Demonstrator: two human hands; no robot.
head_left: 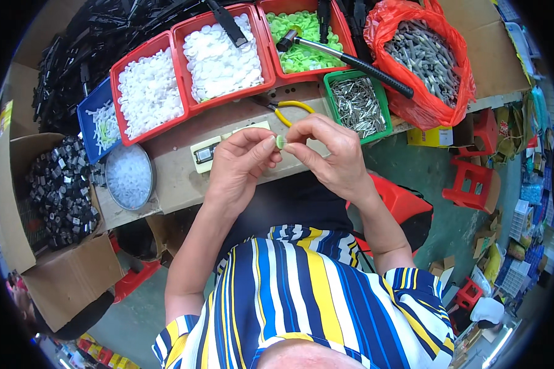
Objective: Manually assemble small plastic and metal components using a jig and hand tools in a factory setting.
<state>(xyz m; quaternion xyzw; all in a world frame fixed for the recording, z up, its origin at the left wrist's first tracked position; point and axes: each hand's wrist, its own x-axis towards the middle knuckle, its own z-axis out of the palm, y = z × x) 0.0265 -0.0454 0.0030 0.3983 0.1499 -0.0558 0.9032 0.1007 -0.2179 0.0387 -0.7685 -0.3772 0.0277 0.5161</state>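
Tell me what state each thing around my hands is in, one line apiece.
Green disc: held between both hands
Left hand: pinching the disc
Right hand: at the disc, grip unclear
Yellow-handled pliers: partly hidden, open or shut unclear
Red bins: open, filled
Hammer: lying across the rightmost red bin
Green tray: open, filled
Blue tray: open, partly filled
Red bag: open, filled
Round tin: open, filled
Cardboard box: open

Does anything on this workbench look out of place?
Yes, two things. The hammer lies slantwise with its head over the green discs, an odd spot for a tool. A black part juts over the white discs, though similar black pieces are heaped behind the trays.
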